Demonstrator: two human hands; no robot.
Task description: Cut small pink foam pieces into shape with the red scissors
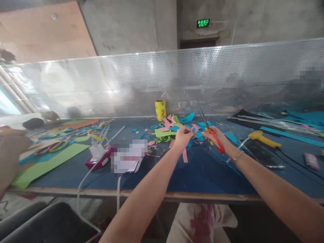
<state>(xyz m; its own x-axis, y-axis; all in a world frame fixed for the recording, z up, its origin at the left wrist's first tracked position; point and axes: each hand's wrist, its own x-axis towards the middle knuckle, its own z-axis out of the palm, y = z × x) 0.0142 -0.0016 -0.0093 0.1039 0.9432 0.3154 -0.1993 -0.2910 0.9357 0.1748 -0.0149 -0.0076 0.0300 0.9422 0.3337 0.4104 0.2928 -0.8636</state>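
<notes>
My left hand [184, 136] is closed, pinching the edge of a small blue paper piece [198, 135]. Red-handled scissors [217, 139] rest in my closed right hand [219, 137], their blades pointing up and away from me. The fingertips of that hand also reach the blue piece from its right side. Behind and around both hands lie paper scraps, among them pink strips [185, 156], green pieces [162, 133] and a larger blue scrap [187, 117]. My fingers cover part of the small piece, so its full outline is hidden.
A yellow can-like cylinder [160, 110] stands by the perforated metal panel [141, 84]. To the right are a yellow glue gun [264, 139] and clear sticks [268, 122]. Leftward lie a phone [129, 158], a purple power strip [101, 162], green paper [53, 162] and another person's arm [8, 152].
</notes>
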